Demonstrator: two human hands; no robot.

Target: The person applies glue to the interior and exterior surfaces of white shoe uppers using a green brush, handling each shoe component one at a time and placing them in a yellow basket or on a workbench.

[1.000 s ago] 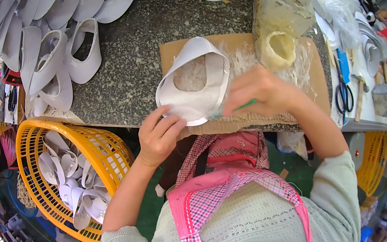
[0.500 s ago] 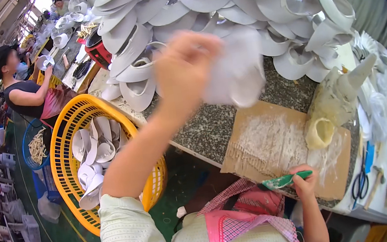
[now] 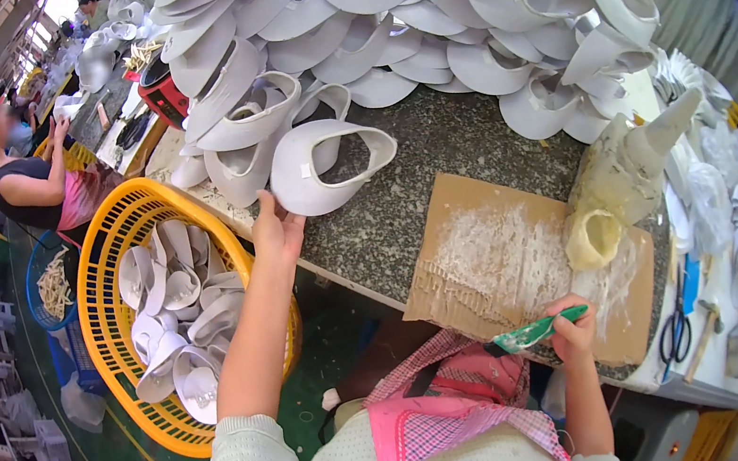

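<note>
My left hand [image 3: 279, 229] is at the near-left edge of the stone tabletop, thumb and fingers apart. Its fingertips touch the brim edge of a white sun visor [image 3: 305, 187], which lies against other visors at the left end of the pile [image 3: 359, 36]. In my right hand [image 3: 576, 330] is a green-handled brush [image 3: 537, 331] smeared with white paste, held over the near edge of a cardboard sheet [image 3: 478, 257]. White paste coats much of that cardboard. On its right side lies a cloudy, paste-crusted plastic container [image 3: 615, 184] with a round open mouth.
A yellow basket [image 3: 91, 301] with several white visor pieces stands left of the table. Scissors [image 3: 678, 339] and a hammer [image 3: 703, 343] lie at the right edge. Behind the basket, a co-worker [image 3: 27, 177] handles a white piece; a blue basket [image 3: 36, 290] holds pale strips.
My left hand has swung down and left from above the table. The visor it carried, blurred before, now lies at the pile's left end. The right hand keeps the brush with little movement.
</note>
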